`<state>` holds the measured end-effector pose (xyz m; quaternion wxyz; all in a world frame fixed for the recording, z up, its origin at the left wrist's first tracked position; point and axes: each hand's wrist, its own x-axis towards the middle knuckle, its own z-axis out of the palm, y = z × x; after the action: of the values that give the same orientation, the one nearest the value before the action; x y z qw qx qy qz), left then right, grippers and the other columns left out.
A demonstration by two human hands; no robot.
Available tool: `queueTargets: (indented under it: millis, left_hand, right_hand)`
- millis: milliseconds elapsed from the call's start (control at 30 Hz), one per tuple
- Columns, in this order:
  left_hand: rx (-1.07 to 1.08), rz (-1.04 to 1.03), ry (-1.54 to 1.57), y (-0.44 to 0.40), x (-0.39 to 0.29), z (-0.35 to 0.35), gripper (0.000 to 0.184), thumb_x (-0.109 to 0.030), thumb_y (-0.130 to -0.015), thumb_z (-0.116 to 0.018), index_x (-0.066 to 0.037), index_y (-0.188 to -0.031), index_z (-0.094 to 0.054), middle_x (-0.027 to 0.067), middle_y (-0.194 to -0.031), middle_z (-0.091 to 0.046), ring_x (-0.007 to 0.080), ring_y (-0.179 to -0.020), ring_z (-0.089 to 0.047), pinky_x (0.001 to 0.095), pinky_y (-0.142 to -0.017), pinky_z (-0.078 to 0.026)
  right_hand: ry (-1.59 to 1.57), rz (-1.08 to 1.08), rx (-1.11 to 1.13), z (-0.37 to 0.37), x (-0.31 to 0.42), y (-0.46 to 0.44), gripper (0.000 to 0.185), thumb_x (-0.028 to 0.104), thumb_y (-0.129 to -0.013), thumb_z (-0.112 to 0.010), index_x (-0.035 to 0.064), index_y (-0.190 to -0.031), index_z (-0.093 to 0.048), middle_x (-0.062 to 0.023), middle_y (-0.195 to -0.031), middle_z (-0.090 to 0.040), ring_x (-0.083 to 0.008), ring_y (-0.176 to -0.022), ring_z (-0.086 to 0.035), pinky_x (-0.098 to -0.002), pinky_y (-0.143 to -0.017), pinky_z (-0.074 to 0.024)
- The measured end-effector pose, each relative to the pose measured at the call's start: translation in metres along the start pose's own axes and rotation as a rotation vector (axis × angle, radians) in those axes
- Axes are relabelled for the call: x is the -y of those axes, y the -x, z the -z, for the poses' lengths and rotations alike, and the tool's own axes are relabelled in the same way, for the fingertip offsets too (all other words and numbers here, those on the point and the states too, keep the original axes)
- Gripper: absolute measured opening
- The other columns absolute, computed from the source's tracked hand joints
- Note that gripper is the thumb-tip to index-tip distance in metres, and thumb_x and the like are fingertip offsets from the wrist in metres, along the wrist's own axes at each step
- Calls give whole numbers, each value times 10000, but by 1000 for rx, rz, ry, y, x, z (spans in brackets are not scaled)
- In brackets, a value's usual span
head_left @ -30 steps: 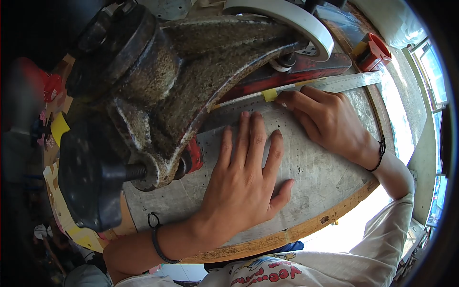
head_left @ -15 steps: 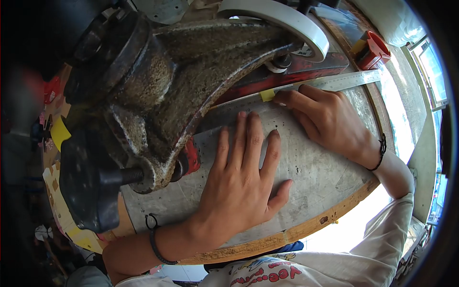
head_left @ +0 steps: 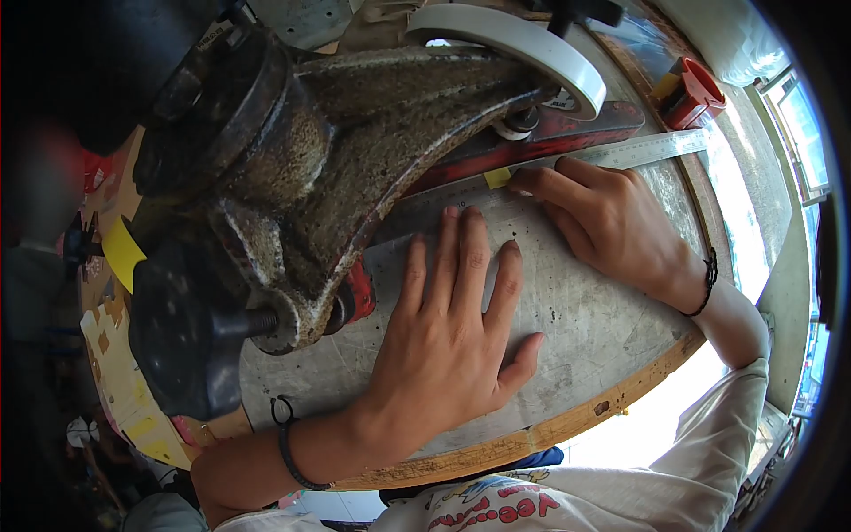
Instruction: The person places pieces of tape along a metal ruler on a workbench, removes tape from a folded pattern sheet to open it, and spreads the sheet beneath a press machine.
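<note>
My left hand [head_left: 443, 337] lies flat on the grey metal plate [head_left: 594, 332], fingers spread and their tips near the printed marks of a steel ruler [head_left: 651, 149]. The ruler runs along the front of a red bar [head_left: 567, 133]. At that edge, my right hand [head_left: 612, 213] is closed, its thumb and index finger at a small yellow piece of tape or paper [head_left: 498, 178]. The fingertips partly cover the yellow piece's right end. A heavy cast metal arm [head_left: 399, 115] with a black knob [head_left: 186, 328] stands to the left of my hands.
A roll of white tape [head_left: 576, 66] hangs on the cast arm's far end. At the back right sits a red ring-shaped holder [head_left: 696, 93]. A yellow strip [head_left: 122, 253] sticks out at the left, and a wooden edge [head_left: 567, 434] borders the plate in front.
The cast arm and its black knob have shifted slightly to the right, and the tape roll has swayed a little. Both hands and the yellow piece are practically in the same place.
</note>
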<state>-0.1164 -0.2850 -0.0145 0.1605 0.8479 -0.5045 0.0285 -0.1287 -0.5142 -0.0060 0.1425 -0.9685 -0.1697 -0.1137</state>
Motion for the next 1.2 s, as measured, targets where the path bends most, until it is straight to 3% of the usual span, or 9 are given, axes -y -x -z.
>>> queueTargets:
  millis: [733,1200]
  left_hand:
    - [-7,-10,-1,0,0,1,689,-408,-866,-618,82,-1330,-480,378,-1388,-384,519,-1310,-403,588,-1071,-346]
    - [21,-13,-30,-2,-3,4,698,-410,-872,-618,69,-1353,-455,373,-1390,-377,526,-1311,-393,595,-1073,-336]
  right_hand:
    - [21,1,5,0,0,1,293,136,-908,-623,143,-1201,-631,-121,-876,-663,-334,-689,-681,-429,-588,-549]
    - [8,4,30,9,3,2,230,135,-927,-582,99,-1151,-618,-124,-835,-644,-345,-690,-684,-439,-591,-557]
